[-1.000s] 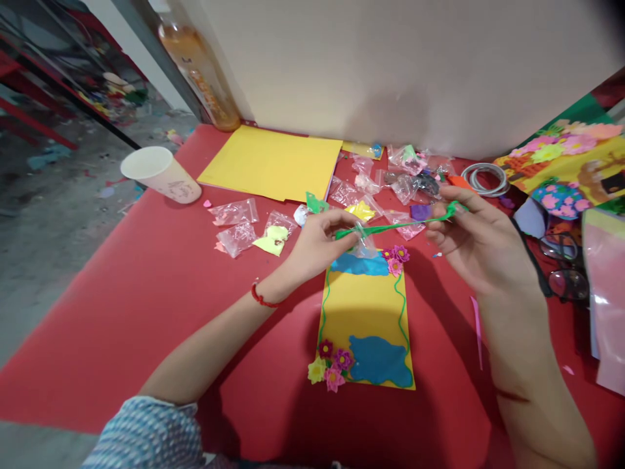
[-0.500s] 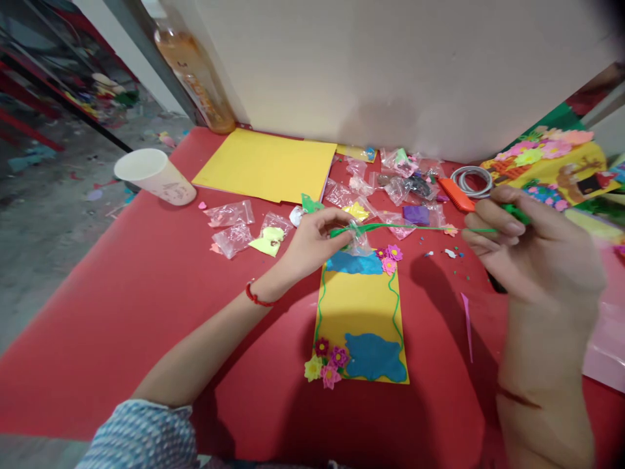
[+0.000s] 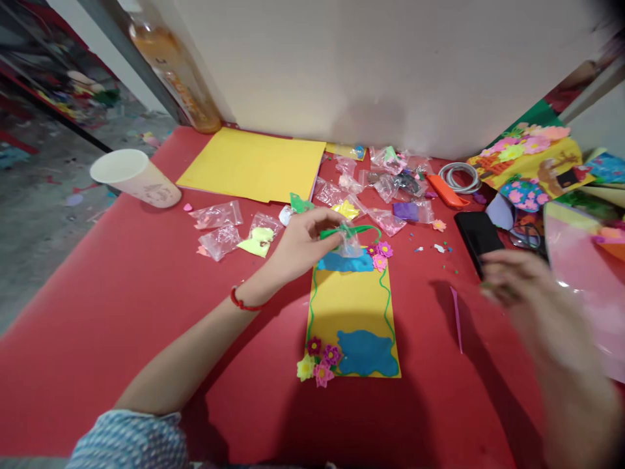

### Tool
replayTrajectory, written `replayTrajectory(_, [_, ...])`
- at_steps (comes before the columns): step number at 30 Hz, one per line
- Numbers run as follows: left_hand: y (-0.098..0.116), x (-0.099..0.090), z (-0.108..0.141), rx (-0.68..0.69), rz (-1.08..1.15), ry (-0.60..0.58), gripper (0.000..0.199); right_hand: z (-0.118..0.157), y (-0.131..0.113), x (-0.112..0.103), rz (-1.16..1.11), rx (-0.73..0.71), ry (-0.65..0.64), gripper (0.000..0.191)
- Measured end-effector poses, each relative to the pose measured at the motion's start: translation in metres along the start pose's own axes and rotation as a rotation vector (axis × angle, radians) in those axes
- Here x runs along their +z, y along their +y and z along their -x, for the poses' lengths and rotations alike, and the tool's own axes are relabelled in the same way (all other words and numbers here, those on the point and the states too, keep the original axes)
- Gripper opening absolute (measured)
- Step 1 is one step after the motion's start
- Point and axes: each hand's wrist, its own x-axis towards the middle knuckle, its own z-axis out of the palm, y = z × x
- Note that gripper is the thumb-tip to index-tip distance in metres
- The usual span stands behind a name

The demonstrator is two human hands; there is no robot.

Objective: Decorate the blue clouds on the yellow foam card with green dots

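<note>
My left hand [image 3: 310, 244] pinches a small clear bag [image 3: 350, 243] with green clay [image 3: 361, 229] coming out of it, above the top of a yellow card [image 3: 349, 299]. A thin green end curls down toward pink clay flowers [image 3: 381, 255] at the card's upper right corner. The card bears blue clay patches [image 3: 367, 352], wavy green side lines and more flowers [image 3: 322, 361] at its lower left. Over the right side of the table, my right hand [image 3: 512, 280] is blurred, fingers bent together near a black phone [image 3: 478, 236]; what it holds is hard to make out.
Behind the card lie small clay bags [image 3: 407, 212] and a yellow sheet [image 3: 254, 166]. A paper cup [image 3: 137, 177] and a bottle [image 3: 176, 78] stand at the left. To the right are a pink tool [image 3: 457, 319], orange cutter [image 3: 446, 191], coiled cable [image 3: 459, 178] and decorated cards [image 3: 532, 163].
The green strand stretched between my hands has parted from my right hand and now curls beside my left. My right hand has moved lower, uncovering the phone. The view has shifted slightly.
</note>
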Motion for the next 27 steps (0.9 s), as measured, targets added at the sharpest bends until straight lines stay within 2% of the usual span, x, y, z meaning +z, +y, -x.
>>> replayTrajectory(1, [0.001,0.001,0.001,0.002,-0.013,-0.022,0.011,0.006,-0.001,0.019,0.036,0.001,-0.079,0.017])
replayTrajectory(3, [0.004,0.003,0.005,0.002,-0.032,-0.058,0.010,0.015,0.000,0.050,0.174,-0.070,-0.149,0.017])
replayTrajectory(5, [0.007,0.005,0.007,0.003,-0.052,-0.089,0.010,0.019,0.002,0.067,0.307,-0.135,-0.189,0.018])
replayTrajectory(8, [0.011,0.007,0.010,0.018,-0.080,-0.141,0.011,0.019,-0.001,0.062,0.495,-0.175,-0.207,0.027])
replayTrajectory(10, [0.012,0.009,0.011,0.054,-0.088,-0.165,0.012,0.017,-0.014,0.054,0.527,-0.204,-0.118,0.027])
replayTrajectory(12, [0.012,0.012,0.013,0.096,-0.100,-0.188,0.013,0.013,-0.034,0.052,0.373,-0.230,-0.019,0.023])
replayTrajectory(13, [0.012,0.013,0.014,0.114,-0.108,-0.198,0.013,0.010,-0.046,0.055,0.260,-0.235,-0.019,0.023])
replayTrajectory(15, [0.010,0.016,0.017,0.147,-0.125,-0.205,0.014,0.006,-0.067,0.066,0.051,-0.190,-0.105,0.023])
replayTrajectory(18, [0.008,0.020,0.020,0.185,-0.115,-0.166,0.017,0.000,-0.086,0.086,-0.117,-0.124,-0.069,0.011])
replayTrajectory(22, [0.005,0.025,0.022,0.153,-0.004,-0.054,0.015,-0.005,-0.087,0.098,-0.353,0.097,-0.109,0.008])
replayTrajectory(27, [0.006,0.027,0.021,0.083,0.093,-0.032,0.012,-0.009,-0.075,0.100,-0.642,0.308,-0.310,0.016])
